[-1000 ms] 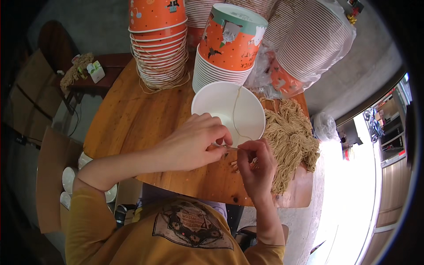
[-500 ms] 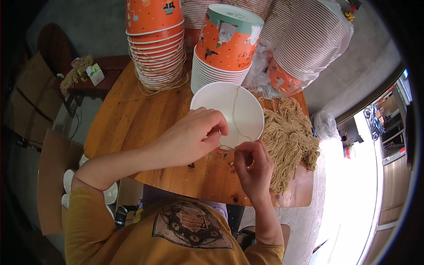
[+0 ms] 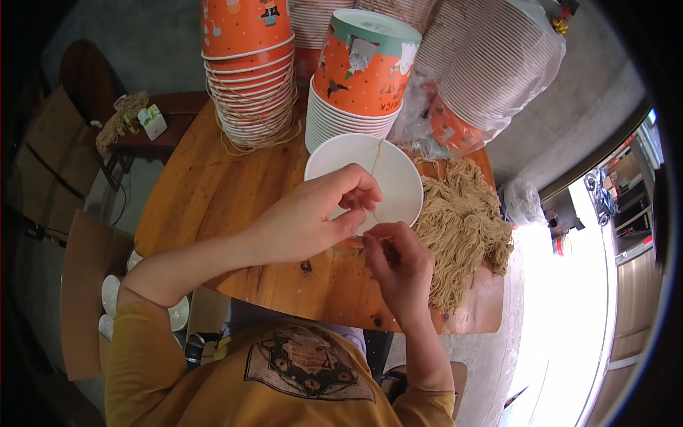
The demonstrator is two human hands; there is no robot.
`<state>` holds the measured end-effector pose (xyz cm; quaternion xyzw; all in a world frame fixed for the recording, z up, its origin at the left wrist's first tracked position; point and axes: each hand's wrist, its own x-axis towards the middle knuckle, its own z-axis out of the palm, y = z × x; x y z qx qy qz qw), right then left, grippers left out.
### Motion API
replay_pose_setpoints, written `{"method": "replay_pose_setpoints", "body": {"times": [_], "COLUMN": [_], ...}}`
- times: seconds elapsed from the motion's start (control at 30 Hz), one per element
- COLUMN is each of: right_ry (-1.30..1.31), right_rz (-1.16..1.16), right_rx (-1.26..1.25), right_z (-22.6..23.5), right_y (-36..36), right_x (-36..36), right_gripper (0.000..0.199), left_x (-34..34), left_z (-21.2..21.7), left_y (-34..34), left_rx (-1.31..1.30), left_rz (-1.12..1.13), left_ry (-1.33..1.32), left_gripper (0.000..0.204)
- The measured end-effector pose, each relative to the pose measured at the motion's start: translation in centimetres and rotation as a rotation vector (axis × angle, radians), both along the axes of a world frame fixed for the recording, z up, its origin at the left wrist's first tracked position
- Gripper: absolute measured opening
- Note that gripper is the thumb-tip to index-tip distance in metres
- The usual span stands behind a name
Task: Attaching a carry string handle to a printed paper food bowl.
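A paper bucket [image 3: 404,186] with a white inside stands on the table before me, its mouth tilted toward me. A thin tan string [image 3: 376,161] crosses its opening from the far rim down to my fingers. My left hand [image 3: 309,215] is over the near left part of the mouth, thumb and fingers closed on the string. Just right of it, at the near rim, my right hand [image 3: 404,274] pinches the string too. The exact meeting point of string and fingertips is partly hidden. A heap of tan strings [image 3: 462,228] lies right of the bucket.
Behind stand a stack of upside-down orange buckets [image 3: 363,75], a left stack of orange buckets [image 3: 249,64] with strings hanging round it, and plastic-wrapped bucket stacks [image 3: 498,64]. The wooden table [image 3: 206,185] curves at its left edge. A cardboard box [image 3: 89,299] is at lower left.
My left hand has moved slightly right and up, its fingers now further over the bucket's mouth. My right hand has shifted a little left, closer to it. The string runs straighter.
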<state>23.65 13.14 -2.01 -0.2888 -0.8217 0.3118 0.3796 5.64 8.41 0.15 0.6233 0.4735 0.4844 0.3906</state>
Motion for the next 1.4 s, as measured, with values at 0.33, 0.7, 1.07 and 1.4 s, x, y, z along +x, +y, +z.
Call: {"method": "replay_pose_setpoints", "body": {"times": [0.33, 0.7, 1.07, 1.4], "right_ry": [0.217, 0.199, 0.143, 0.035], "right_rz": [0.278, 0.415, 0.343, 0.164], "right_rx": [-0.387, -0.399, -0.335, -0.159], "right_z": [-1.0, -0.4, 2.4, 1.4], "right_y": [2.9, 3.6, 4.0, 5.0], "right_x": [0.6, 1.7, 1.7, 0.2], "right_gripper": [0.008, 0.013, 0.016, 0.013], "left_x": [-0.5, -1.4, -0.6, -0.1], "left_z": [1.8, 0.0, 0.4, 0.3], "left_y": [0.3, 1.3, 2.0, 2.0], "left_rx": [-0.253, -0.434, -0.417, -0.481], "left_rz": [-0.117, -0.111, -0.136, -0.204], "left_ry": [0.475, 0.077, -0.095, 0.007], "left_gripper": [0.025, 0.015, 0.015, 0.019]}}
